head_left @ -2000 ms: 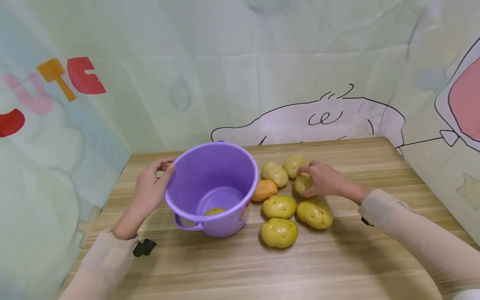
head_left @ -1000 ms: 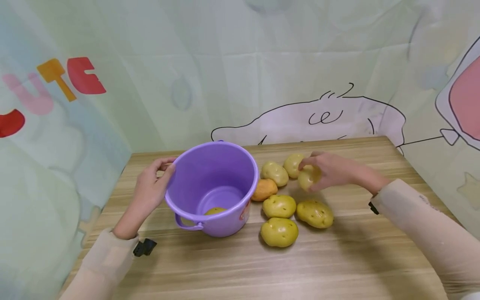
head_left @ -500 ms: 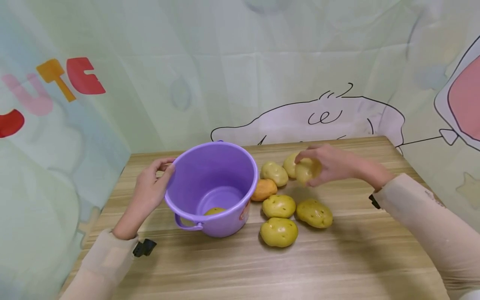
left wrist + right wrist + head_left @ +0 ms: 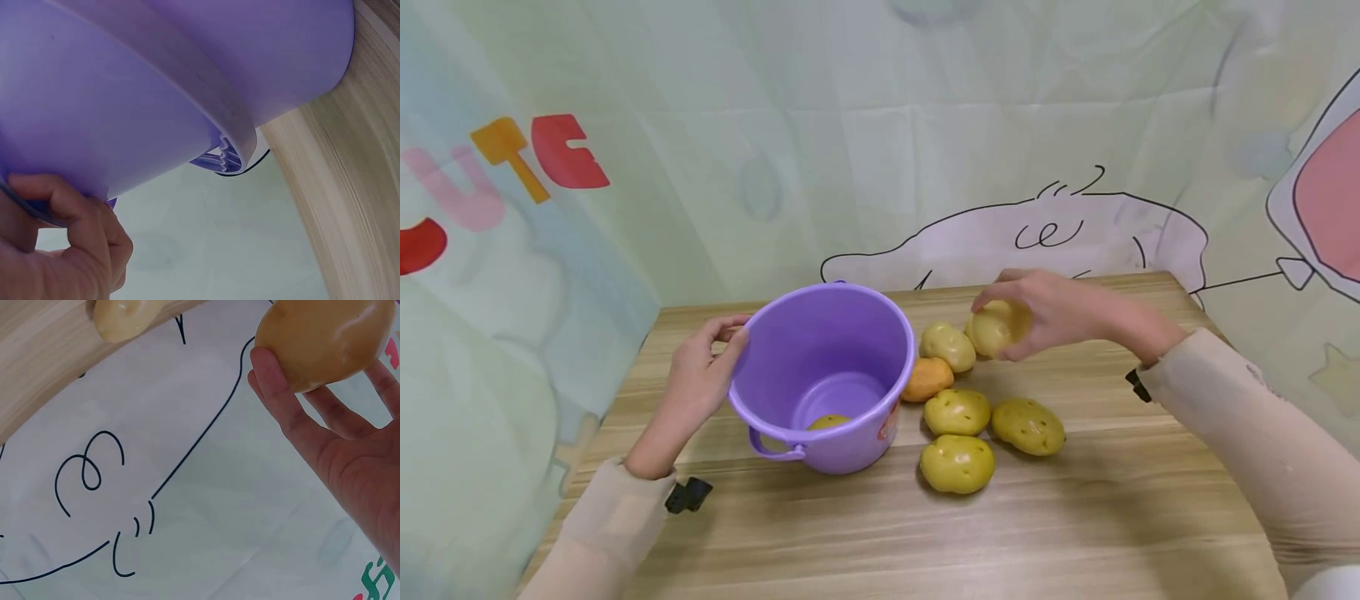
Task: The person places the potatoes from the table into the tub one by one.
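Note:
A purple bucket (image 4: 842,333) leans toward me on the table, with one yellow potato (image 4: 830,422) partly visible at its bottom. My left hand (image 4: 702,367) grips the bucket's left rim, fingers curled over the edge in the left wrist view. To the right of the bucket, my right hand (image 4: 1045,312) holds a pale potato (image 4: 997,327) between thumb and fingers, raised over the table. In the right wrist view this potato (image 4: 328,340) sits at the fingertips. Behind it in the head view, another pale potato is mostly hidden.
Right of the bucket lie a pale potato (image 4: 947,347), an orange-brown one (image 4: 929,380) against the bucket, and yellow potatoes, the nearest (image 4: 957,464) toward the front. A further yellow potato (image 4: 1028,427) lies right of these. The wooden table (image 4: 850,542) ends at a printed curtain (image 4: 850,150).
My right hand has lifted the pale potato off the table and moved it up and lately leftward, toward the bucket. My left hand and the bucket have stayed in place.

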Available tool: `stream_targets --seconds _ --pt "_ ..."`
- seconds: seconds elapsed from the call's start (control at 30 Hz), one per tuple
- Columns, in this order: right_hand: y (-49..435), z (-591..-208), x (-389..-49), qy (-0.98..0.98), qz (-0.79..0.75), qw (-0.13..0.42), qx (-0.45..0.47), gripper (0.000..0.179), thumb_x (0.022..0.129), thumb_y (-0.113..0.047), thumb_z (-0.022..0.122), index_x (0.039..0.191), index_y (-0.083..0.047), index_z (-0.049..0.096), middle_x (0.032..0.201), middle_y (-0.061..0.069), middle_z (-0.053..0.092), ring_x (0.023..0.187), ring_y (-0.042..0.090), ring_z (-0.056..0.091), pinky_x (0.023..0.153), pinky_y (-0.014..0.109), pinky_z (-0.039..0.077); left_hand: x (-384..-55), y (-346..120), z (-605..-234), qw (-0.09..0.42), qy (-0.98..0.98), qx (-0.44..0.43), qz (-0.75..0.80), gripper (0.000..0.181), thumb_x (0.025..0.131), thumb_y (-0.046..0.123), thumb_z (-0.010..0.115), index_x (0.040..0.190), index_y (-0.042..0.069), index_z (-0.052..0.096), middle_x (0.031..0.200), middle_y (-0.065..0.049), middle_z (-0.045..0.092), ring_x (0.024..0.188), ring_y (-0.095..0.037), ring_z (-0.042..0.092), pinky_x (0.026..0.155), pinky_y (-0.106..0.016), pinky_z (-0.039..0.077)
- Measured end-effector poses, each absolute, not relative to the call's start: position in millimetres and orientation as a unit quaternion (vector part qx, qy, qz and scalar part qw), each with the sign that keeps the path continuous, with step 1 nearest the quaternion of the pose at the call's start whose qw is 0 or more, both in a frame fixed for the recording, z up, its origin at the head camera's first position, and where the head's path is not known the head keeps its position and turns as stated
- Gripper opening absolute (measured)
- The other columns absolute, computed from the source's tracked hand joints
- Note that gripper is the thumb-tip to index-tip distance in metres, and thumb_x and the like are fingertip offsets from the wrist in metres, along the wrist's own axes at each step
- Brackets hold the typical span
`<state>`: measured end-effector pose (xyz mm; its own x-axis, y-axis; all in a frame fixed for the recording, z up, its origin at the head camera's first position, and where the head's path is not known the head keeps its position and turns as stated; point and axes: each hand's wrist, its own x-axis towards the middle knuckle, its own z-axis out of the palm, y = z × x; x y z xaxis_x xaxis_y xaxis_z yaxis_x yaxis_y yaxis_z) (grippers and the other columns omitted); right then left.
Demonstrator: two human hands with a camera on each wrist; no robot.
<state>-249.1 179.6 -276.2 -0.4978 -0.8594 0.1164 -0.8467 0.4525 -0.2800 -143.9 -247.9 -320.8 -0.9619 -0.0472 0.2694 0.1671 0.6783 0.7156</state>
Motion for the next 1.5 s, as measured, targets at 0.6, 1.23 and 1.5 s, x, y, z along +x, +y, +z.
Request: stream_targets --seconds 0.6,1.23,1.5 --pt "146.7 -240.4 -246.4 0.845 -0.142 0.034 -0.514 0.053 0.076 -0.031 0.082 0.123 -0.015 0.065 0.119 0.008 0.060 0.101 0.024 0.059 0.086 0.043 0.052 -142.3 -247.9 -319.5 0.130 -0.902 -0.037 -0.410 0.042 0.107 0.026 0.046 0.133 -0.006 0.055 0.110 -0.026 0.059 0.079 -0.038 0.071 0.058 -0.022 0.055" --pt "104.4 -212.3 -239.7 0.821 -0.144 0.036 -0.552 0.052 0.077 -0.034 0.082 0.124 -0.017 0.065 0.120 0.004 0.059 0.109 0.020 0.056 0.094 0.040 0.048 -144.4 -248.4 -319.3 0.134 -0.902 -0.040 -0.408 0.042 0.107 0.026 0.046 0.132 -0.007 0.055 0.110 -0.026 0.060 0.078 -0.038 0.071 0.057 -0.022 0.055" --pt "80.9 -210.6 -241.7 0.806 -0.136 0.047 -0.574 0.052 0.078 -0.034 0.081 0.124 -0.017 0.064 0.117 0.003 0.059 0.104 0.019 0.056 0.091 0.037 0.048 -144.2 -248.8 -320.6 0.131 -0.901 -0.039 -0.412 0.043 0.107 0.027 0.046 0.132 -0.007 0.055 0.110 -0.026 0.059 0.078 -0.037 0.071 0.057 -0.022 0.055"
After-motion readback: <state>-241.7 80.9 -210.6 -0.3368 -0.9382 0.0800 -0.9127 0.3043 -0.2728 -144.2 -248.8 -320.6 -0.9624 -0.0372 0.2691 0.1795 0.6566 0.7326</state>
